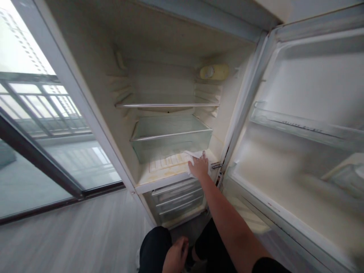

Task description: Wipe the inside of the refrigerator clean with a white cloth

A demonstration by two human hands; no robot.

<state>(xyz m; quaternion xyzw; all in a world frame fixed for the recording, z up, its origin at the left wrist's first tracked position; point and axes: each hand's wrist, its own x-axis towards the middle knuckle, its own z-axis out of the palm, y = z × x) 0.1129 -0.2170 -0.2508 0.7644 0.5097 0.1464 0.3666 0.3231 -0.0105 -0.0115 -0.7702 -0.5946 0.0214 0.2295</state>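
My right hand [200, 167] presses a white cloth [193, 154] against the stained bottom ledge [167, 162] inside an open fridge, close to the right wall. Parts of the cloth stick out to the left of and beneath the fingers. Low in the view, my left hand [176, 254] rests between my knees with its fingers curled closed, and nothing shows in it. Just above the ledge sits a clear drawer [173, 140], whose front lies behind and left of my right hand.
A glass shelf [167, 105] spans the fridge above the drawer. The open door [284, 151] with clear racks stands at the right. Below the ledge are freezer drawers [179, 201]. At the left are a sliding glass door [51, 159] and grey floor [85, 231].
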